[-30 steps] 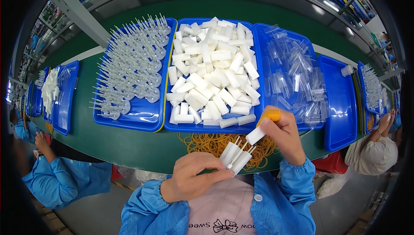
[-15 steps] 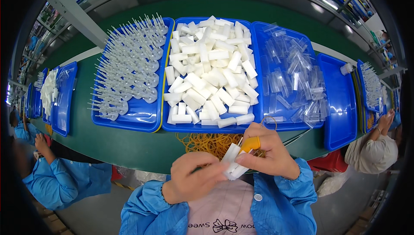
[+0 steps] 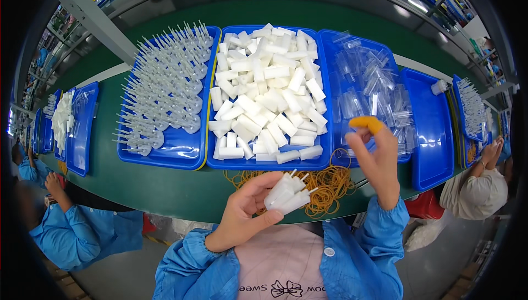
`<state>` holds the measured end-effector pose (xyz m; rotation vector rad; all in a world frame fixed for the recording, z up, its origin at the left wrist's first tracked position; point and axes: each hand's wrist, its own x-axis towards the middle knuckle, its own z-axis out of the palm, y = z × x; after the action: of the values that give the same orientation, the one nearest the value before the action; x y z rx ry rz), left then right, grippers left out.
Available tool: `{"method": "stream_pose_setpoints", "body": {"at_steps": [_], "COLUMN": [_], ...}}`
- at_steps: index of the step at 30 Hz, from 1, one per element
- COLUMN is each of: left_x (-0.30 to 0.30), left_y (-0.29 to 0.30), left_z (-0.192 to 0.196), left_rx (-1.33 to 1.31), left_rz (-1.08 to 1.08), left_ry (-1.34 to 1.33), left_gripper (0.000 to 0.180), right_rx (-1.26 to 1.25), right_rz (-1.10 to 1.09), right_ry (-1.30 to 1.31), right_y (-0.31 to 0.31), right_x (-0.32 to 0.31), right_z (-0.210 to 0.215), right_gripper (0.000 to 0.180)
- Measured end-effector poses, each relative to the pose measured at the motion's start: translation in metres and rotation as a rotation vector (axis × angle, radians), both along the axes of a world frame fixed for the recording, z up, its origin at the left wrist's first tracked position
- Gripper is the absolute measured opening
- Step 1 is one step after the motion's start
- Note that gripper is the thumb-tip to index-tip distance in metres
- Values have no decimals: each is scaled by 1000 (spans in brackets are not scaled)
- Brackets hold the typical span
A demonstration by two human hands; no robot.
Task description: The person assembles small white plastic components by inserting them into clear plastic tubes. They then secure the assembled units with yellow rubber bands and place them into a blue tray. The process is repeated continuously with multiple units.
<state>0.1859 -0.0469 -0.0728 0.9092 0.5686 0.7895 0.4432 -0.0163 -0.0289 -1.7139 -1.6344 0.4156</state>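
Note:
My left hand (image 3: pixel 245 212) is closed around a bundle of white blocks (image 3: pixel 287 194) with thin white stems sticking out of one end. It holds the bundle at the table's near edge, just in front of a heap of tan rubber bands (image 3: pixel 330 187). My right hand (image 3: pixel 379 160) is raised over the near edge of a blue tray (image 3: pixel 342 160) of clear plastic pieces (image 3: pixel 379 88). Its index finger wears a yellow finger cover (image 3: pixel 367 123). Thumb and index finger are apart, with nothing visible between them.
A blue tray (image 3: pixel 192 154) at left holds rows of translucent stemmed parts (image 3: pixel 165 85). White foam-like blocks (image 3: pixel 269 96) are heaped in the middle tray (image 3: pixel 213 157). Another blue tray (image 3: pixel 432 146) stands at right. Co-workers (image 3: pixel 82 223) sit on both sides.
My right hand has let go of the white bundle and moved up and right toward the clear pieces. My left hand now holds the bundle alone, tilted with its stems up and right.

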Motion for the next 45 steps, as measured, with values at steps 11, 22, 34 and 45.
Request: {"method": "stream_pose_setpoints", "body": {"at_steps": [11, 22, 34, 45], "left_x": [-3, 3, 4, 1], "left_y": [4, 3, 0, 2], "left_z": [5, 10, 10, 19], "left_rx": [-61, 223, 277, 588], "left_rz": [-7, 100, 128, 206], "left_ry": [-13, 92, 125, 374], "left_gripper": [55, 46, 46, 44], "right_rx": [5, 58, 33, 31], "right_rz": [-46, 99, 180, 216], "right_ry": [-229, 1017, 1013, 1145], "right_y": [5, -43, -44, -47], "right_x": [12, -45, -52, -60], "right_z": [-31, -1, -2, -4], "right_gripper": [26, 43, 41, 41]}}
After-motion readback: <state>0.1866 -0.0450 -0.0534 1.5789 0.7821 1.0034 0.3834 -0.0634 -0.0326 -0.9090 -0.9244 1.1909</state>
